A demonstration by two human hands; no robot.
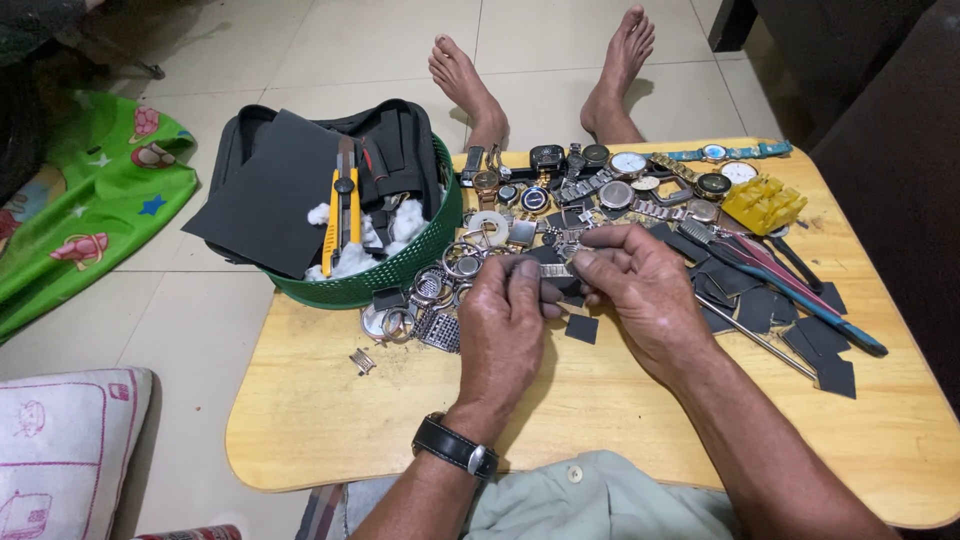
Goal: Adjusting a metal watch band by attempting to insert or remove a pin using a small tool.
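Left hand [503, 318] and right hand [640, 285] meet over middle of wooden table [330, 420]. Both pinch small metal watch band piece [556, 270] by fingertips, one at each end. Piece lies sideways, long way left to right, between two hands. Looks like band link, too small to be sure. Yellow plastic block [763, 203] at far right. Green basket [400, 272] at left, yellow cutter knife [341, 215] inside. Black squares [581, 328] near right hand.
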